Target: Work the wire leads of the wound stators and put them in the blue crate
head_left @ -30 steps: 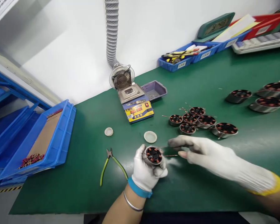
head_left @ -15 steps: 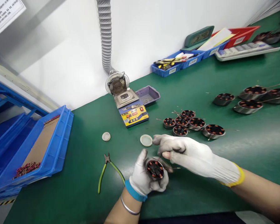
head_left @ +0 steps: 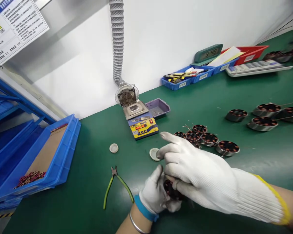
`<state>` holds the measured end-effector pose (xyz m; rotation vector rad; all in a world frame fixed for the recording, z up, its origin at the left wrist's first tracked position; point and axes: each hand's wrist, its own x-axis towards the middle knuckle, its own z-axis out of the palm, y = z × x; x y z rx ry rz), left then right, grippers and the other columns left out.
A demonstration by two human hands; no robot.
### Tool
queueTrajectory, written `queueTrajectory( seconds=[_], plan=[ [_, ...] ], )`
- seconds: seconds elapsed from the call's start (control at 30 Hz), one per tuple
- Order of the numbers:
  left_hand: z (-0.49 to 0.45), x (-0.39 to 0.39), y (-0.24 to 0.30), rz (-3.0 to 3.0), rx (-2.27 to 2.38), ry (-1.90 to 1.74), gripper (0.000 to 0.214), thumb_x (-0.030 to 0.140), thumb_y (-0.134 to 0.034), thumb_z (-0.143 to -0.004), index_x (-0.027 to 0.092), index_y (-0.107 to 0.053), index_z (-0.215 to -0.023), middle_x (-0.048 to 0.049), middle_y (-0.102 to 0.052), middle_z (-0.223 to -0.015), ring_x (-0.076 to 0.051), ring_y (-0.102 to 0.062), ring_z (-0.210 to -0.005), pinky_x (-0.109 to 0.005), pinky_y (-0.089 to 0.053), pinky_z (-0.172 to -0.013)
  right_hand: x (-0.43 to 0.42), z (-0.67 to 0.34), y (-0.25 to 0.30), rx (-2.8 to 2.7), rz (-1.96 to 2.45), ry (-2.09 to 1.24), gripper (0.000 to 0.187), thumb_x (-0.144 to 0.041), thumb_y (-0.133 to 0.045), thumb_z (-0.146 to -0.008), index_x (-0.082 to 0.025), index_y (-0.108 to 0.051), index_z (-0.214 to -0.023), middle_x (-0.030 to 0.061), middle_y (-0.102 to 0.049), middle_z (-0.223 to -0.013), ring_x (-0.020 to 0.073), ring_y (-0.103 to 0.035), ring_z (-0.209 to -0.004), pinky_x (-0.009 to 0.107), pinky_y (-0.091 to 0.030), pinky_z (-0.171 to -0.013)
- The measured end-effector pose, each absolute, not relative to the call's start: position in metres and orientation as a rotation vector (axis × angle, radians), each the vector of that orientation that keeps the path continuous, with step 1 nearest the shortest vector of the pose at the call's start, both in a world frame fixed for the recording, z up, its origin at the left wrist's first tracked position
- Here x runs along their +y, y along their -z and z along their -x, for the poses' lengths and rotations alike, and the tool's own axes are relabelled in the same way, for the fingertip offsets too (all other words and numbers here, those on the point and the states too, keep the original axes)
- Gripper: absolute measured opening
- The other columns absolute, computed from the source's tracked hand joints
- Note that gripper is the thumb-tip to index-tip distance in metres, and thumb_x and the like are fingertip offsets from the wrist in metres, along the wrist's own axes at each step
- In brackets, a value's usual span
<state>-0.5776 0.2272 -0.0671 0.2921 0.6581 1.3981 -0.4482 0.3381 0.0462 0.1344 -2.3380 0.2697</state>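
My left hand (head_left: 154, 191), in a white glove with a blue cuff, is closed around a round motor (head_left: 172, 190) with a dark core and copper windings. Over its top reaches my right hand (head_left: 188, 162), gloved in white with a yellow cuff. The right forefinger points out while the thumb and curled fingers come together at the motor's edge; what they pinch is hidden. Just beyond the hands lies a shallow white dish (head_left: 154, 154), partly behind a right fingertip. Green-handled cutters (head_left: 115, 177) rest with their handles spread, left of my left hand.
Several similar motors (head_left: 209, 139) stand behind my right hand, others (head_left: 262, 124) farther right. A yellow-and-blue heating unit (head_left: 144, 128) sits under a grey duct (head_left: 117, 42), beside a purple tray (head_left: 158, 107). A small white cap (head_left: 114, 148) lies left; blue bins (head_left: 63, 156) edge the table.
My right hand has moved left and down, from beside the motor to over it, now covering part of it. The view has tilted, so the bench appears lower.
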Motion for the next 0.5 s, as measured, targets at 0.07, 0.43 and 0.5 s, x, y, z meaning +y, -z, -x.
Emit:
queueTrajectory(
  seconds=[0.07,0.43,0.5],
  plan=[
    [0.578,0.222,0.061,-0.332,0.644,-1.443,0.037,0.049,-0.087,-0.074,0.018,-0.076,-0.091,-0.0023,-0.071,-0.073,-0.018,-0.063,-0.062,-0.028,-0.048,-0.061,0.342,0.448,-0.044,-2.389,-0.162,-0.209,0.014,-0.012,-0.058,-0.078,-0.025,-0.064,-0.076,0.0051,-0.074,-0.088,0.0250,-0.071,-0.105,0.058,-0.036,-0.130],
    [0.571,0.233,0.065,-0.179,0.701,-1.487,0.040,0.056,-0.078,-0.084,0.016,-0.074,-0.085,-0.0061,-0.070,-0.071,-0.023,-0.069,-0.067,-0.037,-0.057,-0.071,0.343,0.447,-0.050,-2.439,-0.164,-0.261,0.018,-0.015,-0.057,-0.085,-0.026,-0.071,-0.088,0.0067,-0.078,-0.102,0.0246,-0.073,-0.111,0.056,-0.038,-0.129],
    [0.569,0.229,0.072,-0.336,0.681,-1.416,0.052,0.066,-0.082,-0.077,0.015,-0.072,-0.084,-0.0045,-0.068,-0.065,-0.020,-0.063,-0.052,-0.033,-0.053,-0.055,0.346,0.445,-0.045,-2.419,-0.173,-0.321,0.017,-0.015,-0.057,-0.087,-0.025,-0.070,-0.083,0.0061,-0.078,-0.098,0.0245,-0.074,-0.108,0.058,-0.039,-0.128]
  ],
)
